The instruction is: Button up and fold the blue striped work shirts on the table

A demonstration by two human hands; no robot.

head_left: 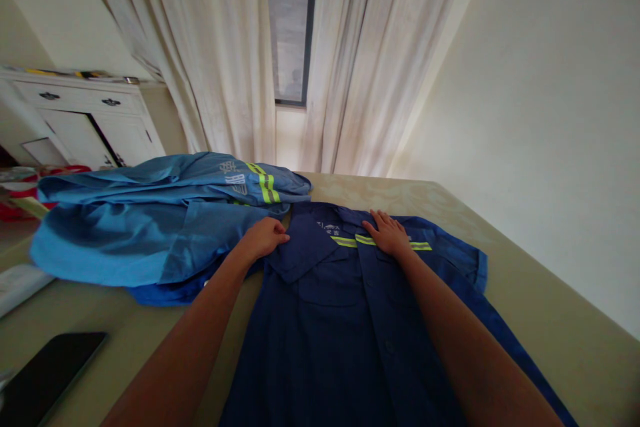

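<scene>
A dark navy work shirt [330, 333] with yellow-green reflective strips and pale printing lies front side up before me. Its left-hand sleeve is turned inward over the chest, covering part of the strip and the printing. My left hand [267, 237] is closed, with thumb and fingers pinching the edge of that sleeve. On the other side of the chest, near the collar, my right hand [389, 233] lies flat with its fingers stretched out, pressing on the cloth. The shirt's other sleeve [463, 257] spreads out to the right. The lower hem runs out of view.
Lighter blue work clothes [165, 227] with a reflective strip are heaped at the left of the table [505, 280]. A black phone-like device [55, 370] lies at the near left. Behind are curtains [215, 47], a white cabinet [90, 113] and, to the right, a wall [545, 113].
</scene>
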